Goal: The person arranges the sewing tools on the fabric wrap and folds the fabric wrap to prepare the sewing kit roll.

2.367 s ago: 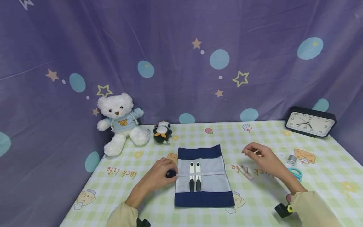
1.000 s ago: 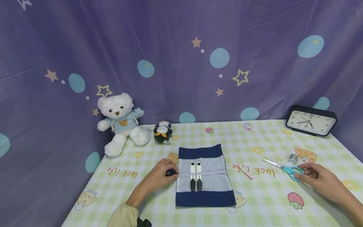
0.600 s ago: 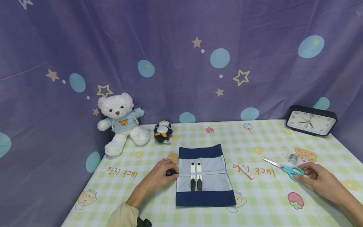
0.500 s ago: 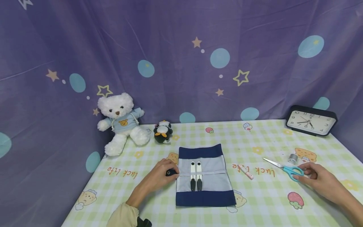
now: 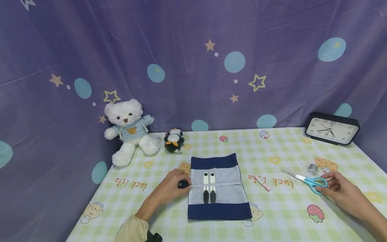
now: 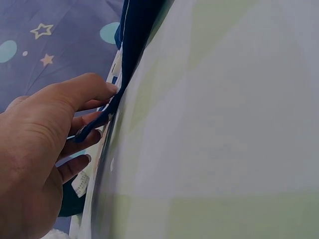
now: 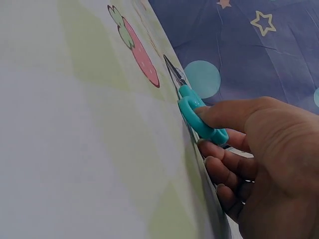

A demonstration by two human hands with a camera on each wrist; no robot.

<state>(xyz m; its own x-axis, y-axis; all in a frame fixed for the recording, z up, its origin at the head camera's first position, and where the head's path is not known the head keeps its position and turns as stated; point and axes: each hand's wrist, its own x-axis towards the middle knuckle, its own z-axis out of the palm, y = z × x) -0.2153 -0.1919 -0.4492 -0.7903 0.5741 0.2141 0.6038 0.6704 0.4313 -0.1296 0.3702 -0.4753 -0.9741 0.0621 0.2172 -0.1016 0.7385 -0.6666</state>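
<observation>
In the head view my left hand (image 5: 173,186) is at the left edge of an opened navy and grey fabric pouch (image 5: 223,211). Thumb and fingers pinch its dark tab (image 5: 183,184); the left wrist view shows this navy strip (image 6: 97,123) between them. Under the pouch's light strap lie two slim white tools with black ends (image 5: 209,188), side by side. Over on the right, my right hand (image 5: 343,191) pinches a turquoise handle loop of the scissors (image 5: 314,184). Their blades point left. The right wrist view shows thumb and forefinger on the turquoise handle (image 7: 197,114).
A pink and white stick (image 5: 262,183) lies between pouch and scissors. Behind the scissors stands a small silver cylinder (image 5: 312,168). A white teddy bear (image 5: 131,131), a penguin plush (image 5: 173,141) and a black clock (image 5: 332,129) stand along the back of the checked table.
My right hand has come from near the pink stick to the scissors, taken hold of their handle and shifted them slightly right. The left hand has stayed at the pouch's tab.
</observation>
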